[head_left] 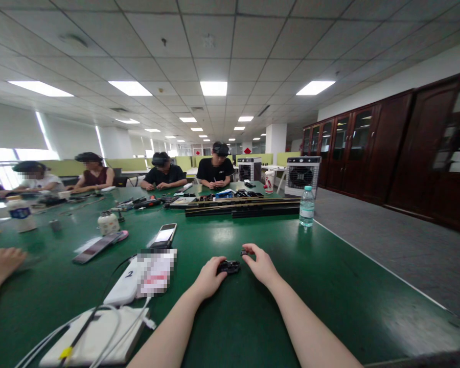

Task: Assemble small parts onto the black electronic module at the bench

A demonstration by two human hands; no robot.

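Observation:
On the green table, my left hand (210,278) is closed around the left end of a small black part (230,266), whose exact kind I cannot make out. Just to the right of it, my right hand (258,263) pinches a smaller dark piece (244,252) between thumb and fingertips. A short gap separates the two pieces. Bare green tabletop (249,317) lies between my forearms.
Left of my arm are a white power bank (124,281), a white box (95,340) with cables, and phones (164,235). Black rails (264,210) and a water bottle (306,208) stand ahead. Another person's hand (2,268) is at far left; co-workers sit opposite.

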